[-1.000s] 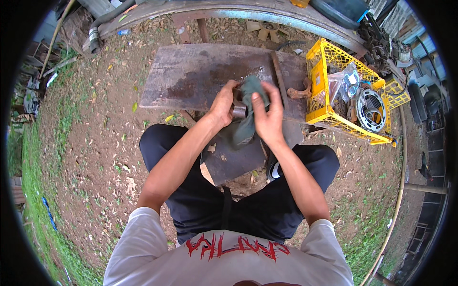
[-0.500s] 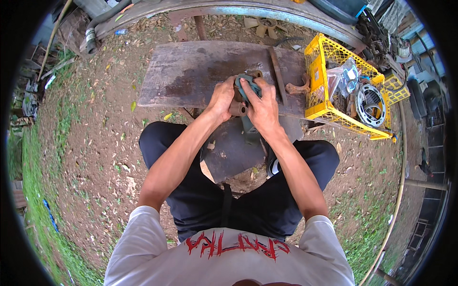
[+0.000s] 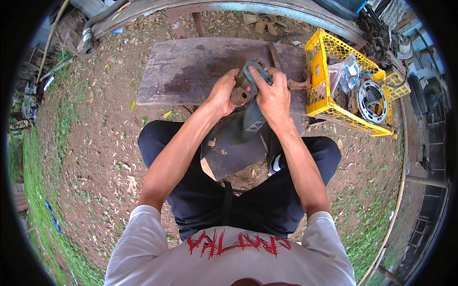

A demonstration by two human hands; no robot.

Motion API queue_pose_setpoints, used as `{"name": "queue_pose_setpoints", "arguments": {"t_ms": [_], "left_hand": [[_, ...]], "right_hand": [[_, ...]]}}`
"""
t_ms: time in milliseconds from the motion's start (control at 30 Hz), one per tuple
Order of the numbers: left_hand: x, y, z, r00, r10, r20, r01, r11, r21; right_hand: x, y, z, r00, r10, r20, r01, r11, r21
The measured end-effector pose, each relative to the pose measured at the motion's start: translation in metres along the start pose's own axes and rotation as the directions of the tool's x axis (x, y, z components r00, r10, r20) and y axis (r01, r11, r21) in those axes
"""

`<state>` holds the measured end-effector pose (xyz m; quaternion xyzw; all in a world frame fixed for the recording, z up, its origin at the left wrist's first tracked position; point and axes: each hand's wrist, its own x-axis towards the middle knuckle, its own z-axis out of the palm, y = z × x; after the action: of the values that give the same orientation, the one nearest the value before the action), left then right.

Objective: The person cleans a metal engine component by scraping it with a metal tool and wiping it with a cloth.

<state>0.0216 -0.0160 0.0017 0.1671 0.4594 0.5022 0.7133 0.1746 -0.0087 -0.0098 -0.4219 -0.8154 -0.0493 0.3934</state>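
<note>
My left hand [image 3: 222,96] is closed round a brown, rusty-looking metal part with a round hole in its near end [image 3: 240,97]. What kind of part it is I cannot tell, since both hands cover much of it. A dark green cloth [image 3: 254,118] is bunched under the fingers of my right hand [image 3: 273,97], pressed against the part's far side. The cloth's loose end hangs down over the near edge of the wooden board [image 3: 167,78]. Both hands are above the board, close together.
On the board, a narrow bar [image 3: 274,55] and a rusty forked piece [image 3: 299,82] lie right of my hands. A yellow plastic crate [image 3: 314,90] holding metal parts and plastic bags stands at the right. Beyond the board lies a fan blade wheel [image 3: 263,22] on leaf-strewn ground.
My right hand has shifted slightly right and nearer with the cloth, and more of the cloth hangs down. The part has turned in my left hand, its holed end now tilted up.
</note>
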Motion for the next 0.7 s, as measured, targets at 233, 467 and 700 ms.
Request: {"name": "queue_pose_setpoints", "arguments": {"t_ms": [233,467,700], "left_hand": [[-0.007,0.008,0.001,0.997,-0.068,-0.042,0.068,0.998,0.001],[-0.004,-0.007,-0.001,0.993,-0.066,0.096,0.048,0.982,0.180],[-0.018,0.012,0.000,0.960,-0.112,0.258,0.029,0.951,0.307]], "right_hand": [[0.018,0.044,-0.027,0.896,0.295,-0.331,-0.215,0.942,0.258],[0.006,0.002,0.001,0.997,0.079,0.011,-0.079,0.995,0.059],[0.008,0.016,0.003,0.981,0.192,-0.041,-0.193,0.981,-0.023]]}}
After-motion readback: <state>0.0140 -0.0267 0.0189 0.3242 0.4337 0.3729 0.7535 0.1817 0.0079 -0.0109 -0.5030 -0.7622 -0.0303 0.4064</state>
